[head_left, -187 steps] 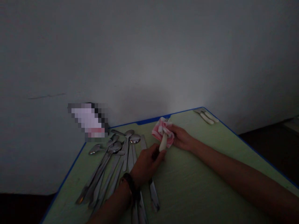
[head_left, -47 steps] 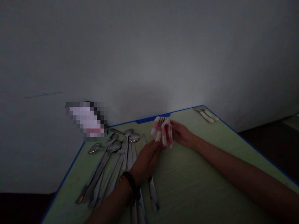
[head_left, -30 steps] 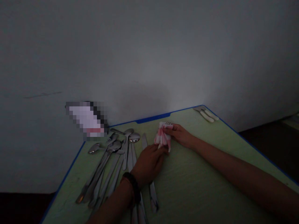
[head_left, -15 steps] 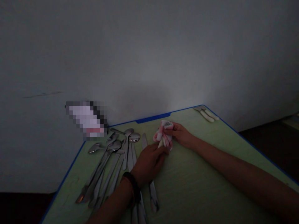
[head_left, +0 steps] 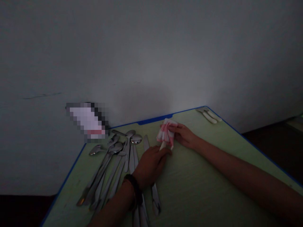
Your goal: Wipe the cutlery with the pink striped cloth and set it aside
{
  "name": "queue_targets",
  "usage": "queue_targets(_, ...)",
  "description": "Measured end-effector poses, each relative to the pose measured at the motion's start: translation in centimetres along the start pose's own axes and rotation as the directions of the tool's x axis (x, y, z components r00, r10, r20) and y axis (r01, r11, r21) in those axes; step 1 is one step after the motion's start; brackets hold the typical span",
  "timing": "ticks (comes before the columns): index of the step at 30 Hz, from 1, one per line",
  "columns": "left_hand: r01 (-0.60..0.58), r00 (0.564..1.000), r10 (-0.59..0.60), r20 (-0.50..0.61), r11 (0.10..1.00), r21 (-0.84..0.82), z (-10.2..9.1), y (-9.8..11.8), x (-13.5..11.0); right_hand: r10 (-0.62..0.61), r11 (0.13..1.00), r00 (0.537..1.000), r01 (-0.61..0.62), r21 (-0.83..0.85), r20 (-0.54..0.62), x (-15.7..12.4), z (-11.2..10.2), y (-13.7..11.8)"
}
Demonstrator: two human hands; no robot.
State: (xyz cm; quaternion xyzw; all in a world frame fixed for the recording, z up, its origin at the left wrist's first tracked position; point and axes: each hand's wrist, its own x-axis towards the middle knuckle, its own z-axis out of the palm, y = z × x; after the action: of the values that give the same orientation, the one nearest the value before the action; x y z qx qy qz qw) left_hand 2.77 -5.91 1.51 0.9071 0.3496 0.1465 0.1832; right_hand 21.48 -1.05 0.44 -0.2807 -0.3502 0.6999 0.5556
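Observation:
My left hand (head_left: pixel 152 162), with a dark bracelet at its wrist, is closed on the white handle (head_left: pixel 163 145) of a piece of cutlery. The other end of that piece is hidden in a pink-and-white cloth (head_left: pixel 167 134). My right hand (head_left: pixel 184 135) pinches the cloth around it. Under and beside my left forearm lie several metal spoons (head_left: pixel 116 147) and knives, heaped on the green table (head_left: pixel 201 176). One table knife (head_left: pixel 155 195) lies partly beneath my left hand.
Two white-handled forks (head_left: pixel 209 116) rest at the table's far right corner. A blurred-out device with a bright screen (head_left: pixel 86 121) stands at the far left edge. A grey wall (head_left: pixel 151 56) rises right behind the table.
The cloth has shifted in my right hand: its bunched folds now lie flatter and more spread around the cutlery. My left hand has stayed in nearly the same place.

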Motion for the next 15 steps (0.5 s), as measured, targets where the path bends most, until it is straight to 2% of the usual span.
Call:
queue_targets(5,0.012,1.000,-0.014,-0.027,0.997,-0.083,0.03,0.00,0.05,0.105,0.980,0.991,-0.116,0.164,0.077,0.07,-0.51,-0.31)
queue_targets(15,-0.020,1.000,0.020,0.012,1.000,-0.009,-0.29,0.22,0.06,-0.005,0.999,1.000,0.005,0.033,-0.002,0.03,0.07,0.55)
